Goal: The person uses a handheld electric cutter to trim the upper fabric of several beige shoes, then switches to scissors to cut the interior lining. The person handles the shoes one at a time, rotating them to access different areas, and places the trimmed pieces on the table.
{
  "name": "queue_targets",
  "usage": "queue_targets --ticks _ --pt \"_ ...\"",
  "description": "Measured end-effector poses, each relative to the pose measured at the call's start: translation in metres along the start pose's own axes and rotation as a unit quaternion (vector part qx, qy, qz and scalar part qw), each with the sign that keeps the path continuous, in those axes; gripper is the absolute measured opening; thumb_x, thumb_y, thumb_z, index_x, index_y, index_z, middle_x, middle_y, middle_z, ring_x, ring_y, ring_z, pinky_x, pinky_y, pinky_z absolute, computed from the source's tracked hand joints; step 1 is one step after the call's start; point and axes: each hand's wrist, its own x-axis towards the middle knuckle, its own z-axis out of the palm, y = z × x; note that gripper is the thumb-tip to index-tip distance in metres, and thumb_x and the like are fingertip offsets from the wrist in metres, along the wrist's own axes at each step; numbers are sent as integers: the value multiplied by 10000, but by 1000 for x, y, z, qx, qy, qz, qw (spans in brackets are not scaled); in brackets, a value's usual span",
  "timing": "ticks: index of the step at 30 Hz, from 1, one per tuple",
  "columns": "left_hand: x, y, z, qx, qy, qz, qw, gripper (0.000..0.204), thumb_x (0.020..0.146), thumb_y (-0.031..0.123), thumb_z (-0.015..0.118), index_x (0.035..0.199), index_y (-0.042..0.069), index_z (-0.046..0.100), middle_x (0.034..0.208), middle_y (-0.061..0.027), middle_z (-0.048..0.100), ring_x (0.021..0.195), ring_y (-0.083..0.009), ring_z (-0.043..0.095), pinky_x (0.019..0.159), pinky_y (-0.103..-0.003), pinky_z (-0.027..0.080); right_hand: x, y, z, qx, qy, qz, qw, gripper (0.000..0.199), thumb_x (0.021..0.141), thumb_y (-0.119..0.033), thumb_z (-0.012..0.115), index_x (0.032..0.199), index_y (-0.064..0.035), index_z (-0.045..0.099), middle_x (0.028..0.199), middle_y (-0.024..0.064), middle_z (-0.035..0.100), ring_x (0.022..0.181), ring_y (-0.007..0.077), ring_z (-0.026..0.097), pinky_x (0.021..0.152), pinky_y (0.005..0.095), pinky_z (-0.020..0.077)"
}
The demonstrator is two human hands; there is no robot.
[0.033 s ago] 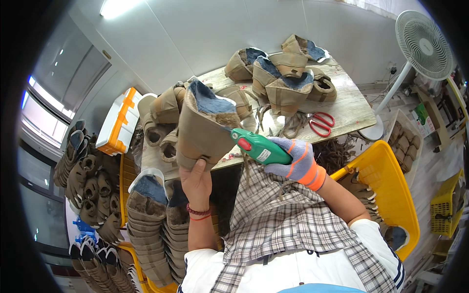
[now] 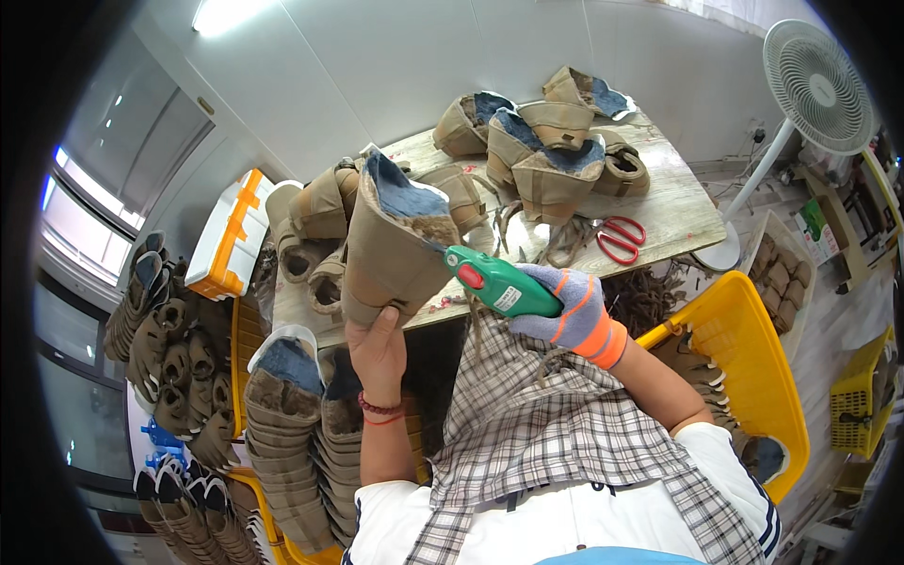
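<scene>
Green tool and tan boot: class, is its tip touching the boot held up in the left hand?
Touching. The head view shows the green tool tip meeting the tan boot at its fuzzy rim, no gap.

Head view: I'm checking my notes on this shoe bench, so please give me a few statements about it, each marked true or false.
1. The left hand holds a tan boot upper from below. True.
2. The right hand is bare. False: it wears a grey glove with orange trim.
3. The right hand grips a green handheld tool whose tip meets the boot upper. True.
4. The red-handled scissors lie in the yellow crate. False: they lie on the wooden table.
5. A white fan stands to the right of the table. True.
</scene>
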Motion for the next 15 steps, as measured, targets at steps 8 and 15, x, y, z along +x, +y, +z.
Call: queue_targets --ticks 8,15 --pt "164 -6 -44 272 2 58 960 467 843 60 637 1272 -40 482 1223 -94 552 1127 -234 526 999 -354 385 -21 42 -16 7 107 106 989 559 657 -226 833 1135 -22 628 832 111 696 683 109 648 641 253 518" --pt "134 -157 -7 -36 294 -25 955 212 845 103 655 1002 41 527 909 -53 532 775 -152 532 630 -239 456 -49 61 -38 4 133 197 971 531 718 -219 807 1144 23 601 871 85 694 753 105 638 680 240 517"
